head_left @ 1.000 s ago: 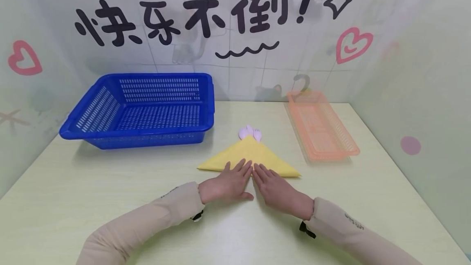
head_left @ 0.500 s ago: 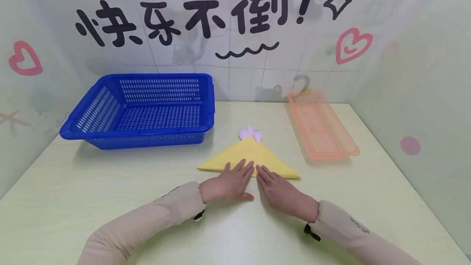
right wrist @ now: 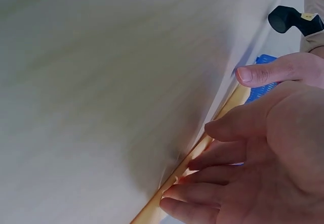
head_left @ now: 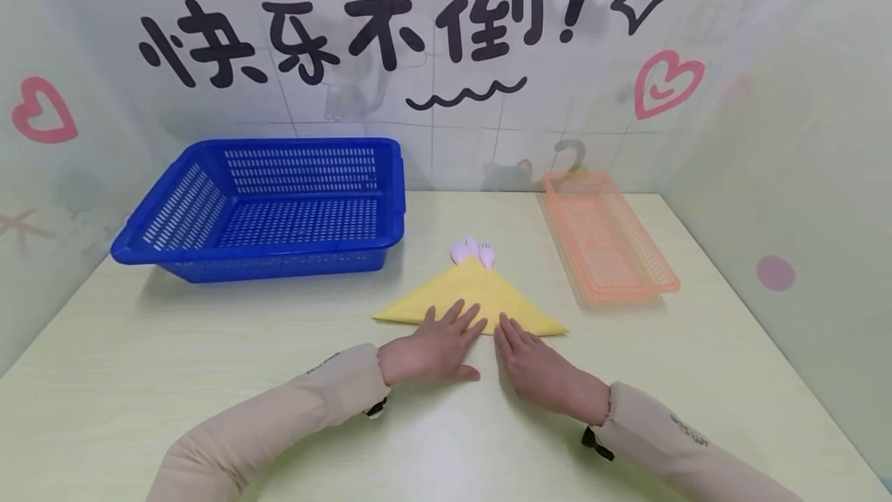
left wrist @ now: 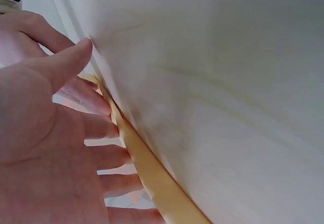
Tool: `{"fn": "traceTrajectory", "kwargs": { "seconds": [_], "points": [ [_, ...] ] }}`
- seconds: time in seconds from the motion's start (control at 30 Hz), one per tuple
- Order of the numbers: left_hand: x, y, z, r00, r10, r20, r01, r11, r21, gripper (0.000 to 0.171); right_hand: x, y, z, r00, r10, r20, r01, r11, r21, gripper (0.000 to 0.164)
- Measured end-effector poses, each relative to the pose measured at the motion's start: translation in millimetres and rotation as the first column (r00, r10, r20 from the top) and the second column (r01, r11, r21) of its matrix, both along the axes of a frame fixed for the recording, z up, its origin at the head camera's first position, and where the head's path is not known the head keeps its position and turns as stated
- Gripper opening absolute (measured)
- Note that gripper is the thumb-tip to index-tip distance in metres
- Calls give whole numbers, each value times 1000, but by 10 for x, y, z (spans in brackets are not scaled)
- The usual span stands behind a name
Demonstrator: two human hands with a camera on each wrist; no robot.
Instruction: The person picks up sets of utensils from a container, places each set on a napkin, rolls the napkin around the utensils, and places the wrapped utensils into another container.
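Note:
A yellow napkin (head_left: 474, 289) lies folded into a triangle on the table, its point facing away and its folded edge towards me. Past that point stick out the heads of a lilac spoon (head_left: 460, 252) and fork (head_left: 486, 256), with another lilac utensil (head_left: 471, 242) between them; their handles are hidden under the napkin. My left hand (head_left: 439, 345) rests with spread fingers on the middle of the near edge. Just right of it, the straight fingertips of my right hand (head_left: 533, 362) press the same edge. In the left wrist view the napkin's fold (left wrist: 152, 168) runs beneath the fingertips.
A large blue plastic basket (head_left: 279, 254) stands at the back left of the table (head_left: 446, 440). At the back right sits a shallow orange basket (head_left: 602, 242). A printed translucent curtain (head_left: 474, 146) hangs behind, and sheets close off both sides.
My right hand has slid a little to the right along the napkin's near edge, away from the left hand. The left hand stays almost still, its fingers slightly more spread.

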State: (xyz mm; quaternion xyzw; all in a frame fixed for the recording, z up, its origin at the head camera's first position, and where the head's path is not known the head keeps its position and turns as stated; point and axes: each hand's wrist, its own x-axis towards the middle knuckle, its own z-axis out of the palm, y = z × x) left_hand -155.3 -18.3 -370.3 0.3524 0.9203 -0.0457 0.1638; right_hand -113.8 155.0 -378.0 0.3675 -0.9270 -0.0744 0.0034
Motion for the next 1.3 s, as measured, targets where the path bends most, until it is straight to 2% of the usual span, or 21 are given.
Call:
{"fn": "traceTrajectory", "kwargs": {
  "seconds": [0.33,0.57,0.9,1.17,1.3],
  "points": [
    [-12,9,5,1000,0,-5,0,1000,2,76,21,-27,25,992,-125,35,123,991,50,37],
    [-9,9,10,1000,10,4,-10,1000,-8,77,44,-13,34,978,-208,34,206,978,39,36],
    [2,-15,36,999,7,34,-7,1000,13,76,106,116,36,932,-345,111,349,937,-13,34],
    [4,-23,38,999,1,37,-2,1000,27,76,160,325,20,919,-383,94,389,920,-46,33],
    [1,-29,28,999,-1,39,0,999,38,76,162,394,23,904,-416,103,422,905,-51,32]
  ]
}}
